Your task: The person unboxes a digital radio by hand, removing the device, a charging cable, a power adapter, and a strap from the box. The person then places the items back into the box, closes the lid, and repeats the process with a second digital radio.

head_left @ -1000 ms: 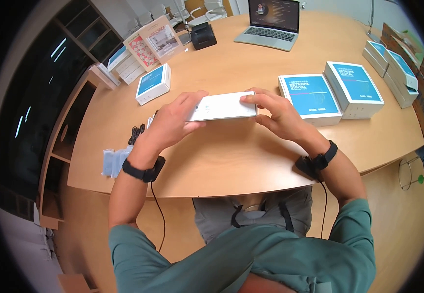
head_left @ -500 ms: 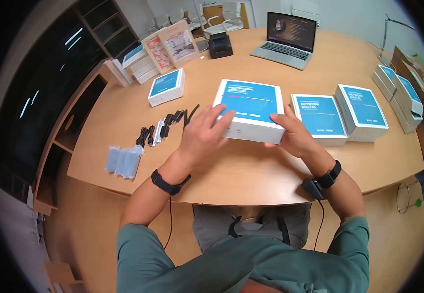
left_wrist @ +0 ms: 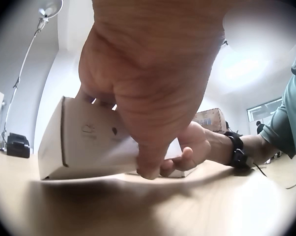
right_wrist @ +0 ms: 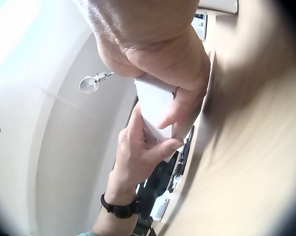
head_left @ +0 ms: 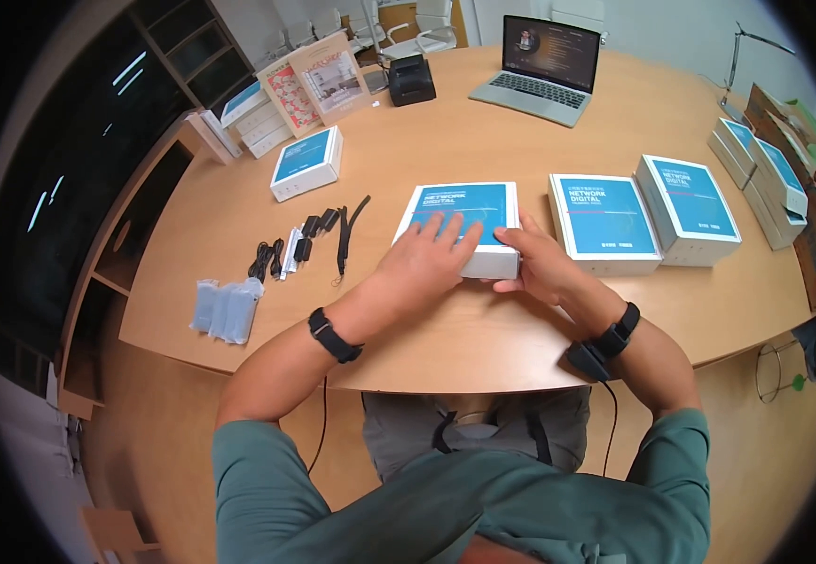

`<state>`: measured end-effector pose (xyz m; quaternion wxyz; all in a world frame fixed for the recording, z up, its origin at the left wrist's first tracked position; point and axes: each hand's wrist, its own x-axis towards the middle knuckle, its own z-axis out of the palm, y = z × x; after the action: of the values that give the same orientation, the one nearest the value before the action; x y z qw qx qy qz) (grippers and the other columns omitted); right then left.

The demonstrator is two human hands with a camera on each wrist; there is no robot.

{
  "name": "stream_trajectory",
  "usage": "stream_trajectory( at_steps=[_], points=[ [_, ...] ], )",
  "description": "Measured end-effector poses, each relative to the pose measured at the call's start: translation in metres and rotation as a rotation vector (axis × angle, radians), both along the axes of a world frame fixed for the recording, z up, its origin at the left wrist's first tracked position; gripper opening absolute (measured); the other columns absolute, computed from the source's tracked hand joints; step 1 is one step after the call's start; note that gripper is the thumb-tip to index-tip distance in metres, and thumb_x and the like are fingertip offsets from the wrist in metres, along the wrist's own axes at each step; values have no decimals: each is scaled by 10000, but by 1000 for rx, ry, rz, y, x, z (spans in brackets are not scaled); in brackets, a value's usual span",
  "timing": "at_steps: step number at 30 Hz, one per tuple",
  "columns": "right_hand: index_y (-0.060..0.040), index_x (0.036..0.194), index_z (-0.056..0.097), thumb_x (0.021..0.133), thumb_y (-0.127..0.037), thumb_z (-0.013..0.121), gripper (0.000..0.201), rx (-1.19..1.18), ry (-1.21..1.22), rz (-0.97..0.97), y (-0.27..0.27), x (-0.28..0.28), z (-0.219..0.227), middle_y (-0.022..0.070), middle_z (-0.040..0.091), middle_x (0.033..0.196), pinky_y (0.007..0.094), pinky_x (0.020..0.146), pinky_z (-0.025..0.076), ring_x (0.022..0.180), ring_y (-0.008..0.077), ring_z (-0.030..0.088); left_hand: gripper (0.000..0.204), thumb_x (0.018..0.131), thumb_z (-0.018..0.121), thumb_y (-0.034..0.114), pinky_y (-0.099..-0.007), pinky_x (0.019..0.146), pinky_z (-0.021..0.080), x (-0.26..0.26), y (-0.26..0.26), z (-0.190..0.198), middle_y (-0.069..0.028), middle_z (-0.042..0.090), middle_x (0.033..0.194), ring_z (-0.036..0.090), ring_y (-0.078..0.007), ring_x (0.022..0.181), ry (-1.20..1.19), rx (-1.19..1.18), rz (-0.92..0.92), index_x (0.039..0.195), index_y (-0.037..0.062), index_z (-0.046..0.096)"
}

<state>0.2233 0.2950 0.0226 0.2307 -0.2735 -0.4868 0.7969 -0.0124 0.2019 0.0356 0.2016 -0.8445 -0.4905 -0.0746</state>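
Observation:
A white box with a blue "NETWORK DIGITAL" lid [head_left: 453, 197] is between the two hands, close over the table in front of the person. The left hand [head_left: 424, 261] lies across the lid's near left part, fingers straight and spread. In the left wrist view its thumb comes down along the box's white front side [left_wrist: 91, 140]. On the right, the right hand [head_left: 541, 258] grips the box's near corner, thumb on top and fingers beneath. Part of the lid is hidden under the left fingers.
Two like boxes [head_left: 607, 221] stand at right, another box [head_left: 306, 162] at left. Black adapters [head_left: 310, 226], a black strap [head_left: 346, 235], coiled cables [head_left: 259, 261] and bluish plastic packets [head_left: 227, 312] lie at left. Behind are a laptop [head_left: 535, 89] and a black device [head_left: 411, 80].
The box has turned from edge-on to lid up, then come down a little left and nearer the table. The left hand has moved from its left end onto the lid; the right keeps its grip.

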Motion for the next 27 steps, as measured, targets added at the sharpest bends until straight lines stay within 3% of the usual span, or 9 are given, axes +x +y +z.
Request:
stream_trajectory(
  at_steps=[1, 5, 7, 8, 12, 18, 22, 24, 27],
  points=[
    [-272, 1728, 135, 1117, -379, 630, 793, 6, 5, 11, -1, -3, -1, 93, 652, 1415, 418, 742, 679, 1039, 289, 774, 765, 871, 839, 213, -514, 1048, 557, 2, 1, 1, -222, 663, 1428, 642, -402, 1323, 50, 117, 4, 1554, 31, 544],
    [-266, 1730, 197, 1108, -428, 634, 777, -89, 23, -19, 0, -9, -6, 105, 640, 1369, 452, 800, 671, 1056, 290, 752, 650, 894, 753, 132, -516, 1034, 564, -4, 11, 8, -232, 685, 1396, 661, -396, 1294, 58, 83, 67, 1494, -26, 562],
    [-248, 1760, 171, 1105, -432, 632, 822, -171, -35, -223, -14, -14, -4, 93, 611, 1276, 475, 875, 659, 1079, 280, 717, 576, 910, 707, 89, -527, 1018, 567, -25, 43, 11, -225, 680, 1421, 663, -386, 1294, 38, 58, 147, 1461, -20, 580],
    [-203, 1777, 149, 1105, -406, 632, 853, -111, -22, -208, -17, -15, -6, 91, 578, 1214, 487, 911, 647, 1095, 269, 693, 541, 931, 664, 38, -554, 1022, 561, -32, 60, 19, -203, 682, 1428, 660, -385, 1304, -36, -91, 249, 1462, -10, 570],
    [-108, 1730, 245, 1107, -339, 636, 772, -98, 14, -116, -8, -12, -17, 59, 616, 1174, 464, 900, 645, 1097, 248, 706, 608, 982, 693, 34, -652, 1056, 532, -77, 111, 20, -181, 667, 1419, 646, -408, 1334, -68, -63, 346, 1554, 35, 488],
    [-99, 1644, 383, 1114, -300, 621, 614, -77, -5, -59, -3, -11, -16, 18, 661, 1204, 430, 910, 644, 1137, 209, 717, 672, 987, 723, 48, -780, 1019, 511, -121, 158, 10, -182, 646, 1462, 627, -484, 1359, -56, -86, 522, 1603, 153, 476],
    [-90, 1619, 429, 1121, -248, 607, 552, -99, -22, -52, -2, -11, -17, 22, 666, 1226, 415, 905, 654, 1160, 211, 720, 686, 1001, 729, 69, -780, 1007, 519, -130, 178, 9, -210, 619, 1481, 629, -531, 1340, 17, -209, 719, 1623, 191, 466],
    [-87, 1611, 444, 1124, -232, 601, 532, -104, -25, -38, -1, -11, -19, 24, 667, 1231, 413, 900, 658, 1170, 212, 719, 918, 964, 730, -17, -645, 1033, 571, -124, 184, 18, -226, 602, 1501, 634, -488, 1357, -117, -354, 796, 1731, 276, 320],
    [-78, 1590, 473, 1124, -206, 599, 499, -112, -40, -22, 1, -10, -22, 36, 671, 1260, 411, 884, 668, 1188, 216, 720, 1047, 938, 759, -25, -611, 1015, 600, -119, 203, 13, -233, 553, 1578, 630, -533, 1348, -18, -306, 610, 1764, 375, 257]
  ],
)
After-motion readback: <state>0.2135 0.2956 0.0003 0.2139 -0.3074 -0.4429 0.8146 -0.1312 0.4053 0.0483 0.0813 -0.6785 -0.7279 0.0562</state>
